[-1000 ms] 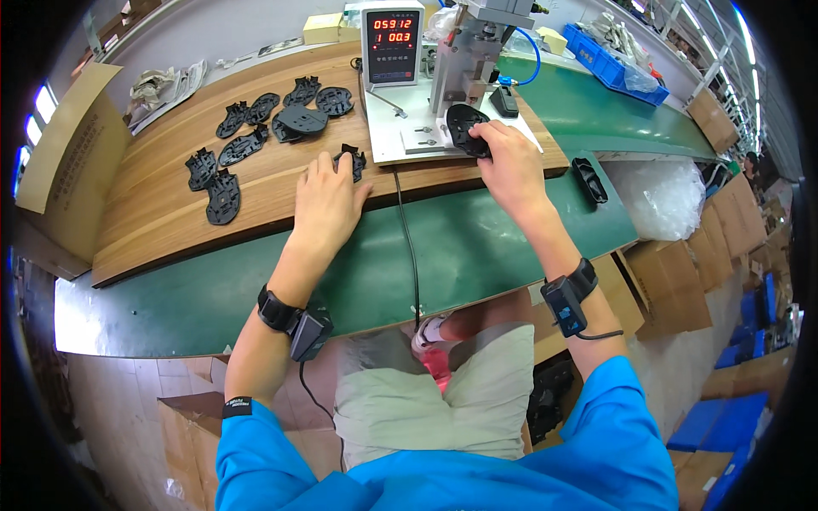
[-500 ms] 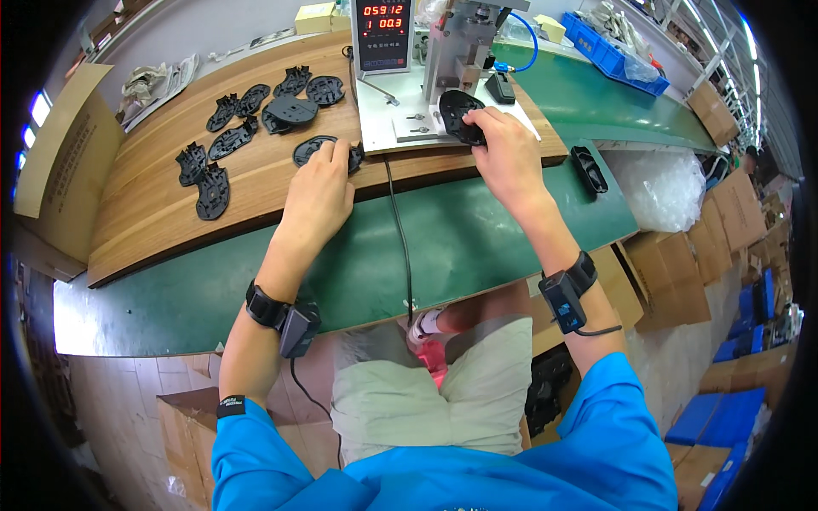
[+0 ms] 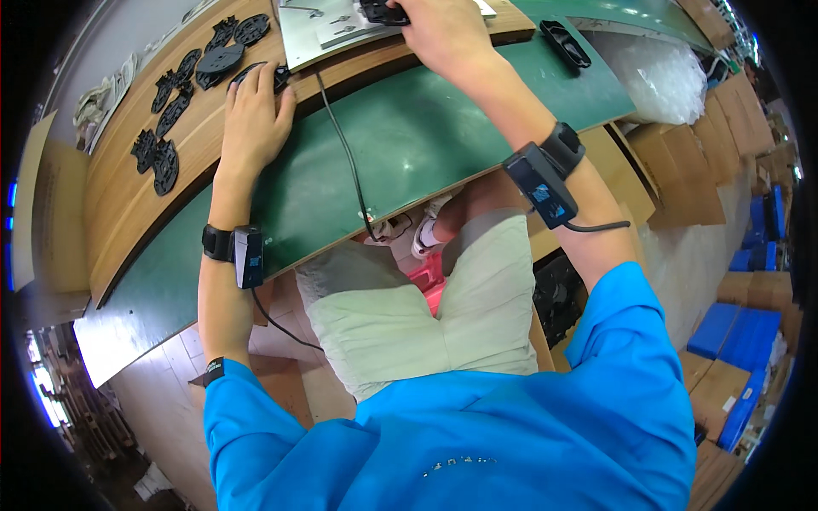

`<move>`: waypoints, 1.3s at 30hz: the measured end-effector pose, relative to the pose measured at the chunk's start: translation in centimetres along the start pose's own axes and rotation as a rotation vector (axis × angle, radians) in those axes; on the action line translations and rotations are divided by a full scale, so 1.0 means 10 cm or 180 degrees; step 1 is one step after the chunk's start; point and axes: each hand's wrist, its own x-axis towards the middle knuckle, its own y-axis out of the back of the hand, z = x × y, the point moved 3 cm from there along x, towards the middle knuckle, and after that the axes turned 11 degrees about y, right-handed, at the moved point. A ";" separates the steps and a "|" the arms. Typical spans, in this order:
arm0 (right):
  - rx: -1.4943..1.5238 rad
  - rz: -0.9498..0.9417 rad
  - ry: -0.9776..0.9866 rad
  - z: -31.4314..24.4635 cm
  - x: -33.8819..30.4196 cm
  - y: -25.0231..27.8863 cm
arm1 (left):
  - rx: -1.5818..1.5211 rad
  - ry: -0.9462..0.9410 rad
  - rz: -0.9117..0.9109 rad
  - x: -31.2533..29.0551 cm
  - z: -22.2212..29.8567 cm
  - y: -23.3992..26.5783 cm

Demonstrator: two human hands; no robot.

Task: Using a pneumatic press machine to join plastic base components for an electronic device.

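Note:
My right hand is closed on a black computer-mouse shell part, held over the metal fixture plate at the top edge of the view. Only a portion of that part shows; the rest is cut off by the frame. On the front edge of the wooden board, my left hand has its fingers curled over another black mouse part, which they partly cover. Several more black shell parts lie left of it, among them a rounded mouse cover and a flat piece.
The wooden board rests on a green table. A black cable hangs over the front edge. Right of the board lies a black oblong part, near clear plastic bags. An opened carton stands at far left.
The view has tilted downward, so the bench sits higher and the machine's red display is out of sight. Both hands stay at the same parts.

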 end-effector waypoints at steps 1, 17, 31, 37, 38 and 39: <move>0.0015 -0.0009 0.0042 0.00 0.00 -0.02 | -0.0002 -0.0026 -0.0010 -0.01 0.01 -0.01; -0.0024 0.0009 0.0099 0.00 -0.04 -0.01 | 0.0045 0.0118 0.0030 -0.06 -0.01 -0.06; -0.0210 -0.0209 0.0114 0.00 -0.06 -0.03 | -0.0033 0.0403 -0.0132 -0.10 0.12 0.06; -0.0236 -0.0202 0.0108 -0.03 -0.03 0.00 | -0.0245 0.0227 0.0173 -0.06 0.16 0.12; -0.0240 -0.0238 0.0066 -0.03 -0.03 -0.01 | -0.0288 0.0220 0.0170 -0.06 0.17 0.14; -0.0243 -0.0275 0.0023 -0.03 -0.03 -0.01 | -0.0332 0.0213 0.0165 -0.06 0.18 0.16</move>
